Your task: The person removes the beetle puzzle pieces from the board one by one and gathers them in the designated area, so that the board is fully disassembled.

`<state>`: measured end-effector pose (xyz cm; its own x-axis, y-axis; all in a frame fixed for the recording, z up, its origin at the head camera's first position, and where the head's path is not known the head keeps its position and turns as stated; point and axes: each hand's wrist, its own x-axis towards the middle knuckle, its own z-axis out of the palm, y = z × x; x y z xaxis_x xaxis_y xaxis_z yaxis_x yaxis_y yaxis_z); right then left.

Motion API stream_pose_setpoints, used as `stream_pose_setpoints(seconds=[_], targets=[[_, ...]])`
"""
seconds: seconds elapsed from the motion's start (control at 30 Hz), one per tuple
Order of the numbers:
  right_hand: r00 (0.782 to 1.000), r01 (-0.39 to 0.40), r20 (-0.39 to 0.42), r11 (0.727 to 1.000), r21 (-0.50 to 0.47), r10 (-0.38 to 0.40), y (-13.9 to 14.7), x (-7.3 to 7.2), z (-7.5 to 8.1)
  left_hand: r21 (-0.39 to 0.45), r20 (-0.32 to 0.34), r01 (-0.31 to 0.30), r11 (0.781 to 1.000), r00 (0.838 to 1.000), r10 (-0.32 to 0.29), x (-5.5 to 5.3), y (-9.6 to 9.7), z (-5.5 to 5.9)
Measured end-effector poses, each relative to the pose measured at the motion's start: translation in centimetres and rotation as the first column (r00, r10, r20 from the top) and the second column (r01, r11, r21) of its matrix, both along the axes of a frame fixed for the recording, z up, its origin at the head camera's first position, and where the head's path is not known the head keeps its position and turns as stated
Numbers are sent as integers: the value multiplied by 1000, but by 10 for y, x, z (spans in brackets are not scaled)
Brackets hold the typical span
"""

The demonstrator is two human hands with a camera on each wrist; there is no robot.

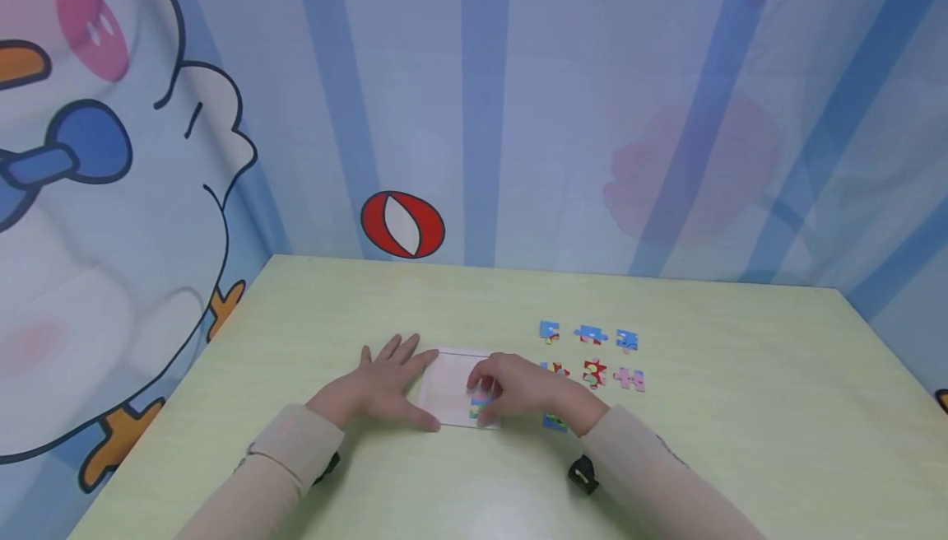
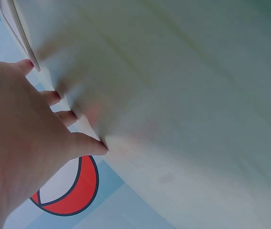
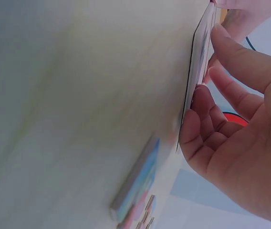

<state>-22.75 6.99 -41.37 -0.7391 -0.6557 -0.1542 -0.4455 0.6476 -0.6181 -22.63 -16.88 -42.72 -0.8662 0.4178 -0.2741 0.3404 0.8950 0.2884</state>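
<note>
A shallow white puzzle tray (image 1: 452, 384) lies on the table in front of the person. The left hand (image 1: 388, 384) rests along its left side with fingers spread, the thumb at the near left corner and another fingertip at the far left one. Over the tray's right part is the right hand (image 1: 514, 388), thumb and fingertips pinching a blue-and-green jigsaw piece (image 1: 480, 405) at the near right corner. In the right wrist view, the right hand's thumb and fingers (image 3: 204, 102) are right at the tray (image 3: 200, 57), the other fingers curled.
Right of the tray lie several loose jigsaw pieces (image 1: 594, 373) in rough rows, some partly hidden by the right hand and forearm. A blue-topped piece (image 3: 138, 179) is close by the right hand in the right wrist view. A striped cloth (image 1: 548, 112) hangs behind the table (image 1: 741, 408).
</note>
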Motion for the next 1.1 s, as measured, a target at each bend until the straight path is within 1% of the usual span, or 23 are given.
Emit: stream_pose_setpoints(seconds=[0.33,0.53,0.87,1.1], targets=[[999,-1,-35,999,33,2,-3,1,0,1,9,-3,1000,1000,3,3,0,4],[1000,-3,-27,999,36,4,-3,2,2,-1,4,-2,1000,1000,2,3,1,4],[999,-22,-40,998,67,25,-3,2,1,5,1,-4,1000,1000,4,2,0,2],[999,-15,-34,997,79,18,-4,1,1,7,-1,-3,1000,1000,3,2,1,2]])
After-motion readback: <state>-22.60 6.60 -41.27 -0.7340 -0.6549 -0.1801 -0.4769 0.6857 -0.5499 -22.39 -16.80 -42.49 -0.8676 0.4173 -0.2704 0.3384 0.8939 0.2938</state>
